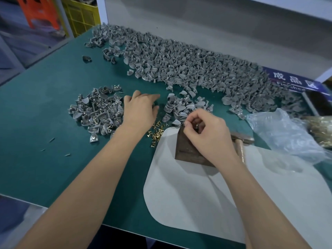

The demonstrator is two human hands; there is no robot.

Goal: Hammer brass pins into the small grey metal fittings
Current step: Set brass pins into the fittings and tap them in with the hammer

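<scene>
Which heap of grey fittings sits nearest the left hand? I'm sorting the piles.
The small heap just left of the left hand, touching its wrist side; the big heap lies farther back.

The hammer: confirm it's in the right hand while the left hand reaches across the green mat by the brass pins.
Wrong on the hammer. In the head view it lies on the table behind the right hand, which instead pinches something small over the brown block. The left hand does reach across the green mat by the brass pins.
</scene>
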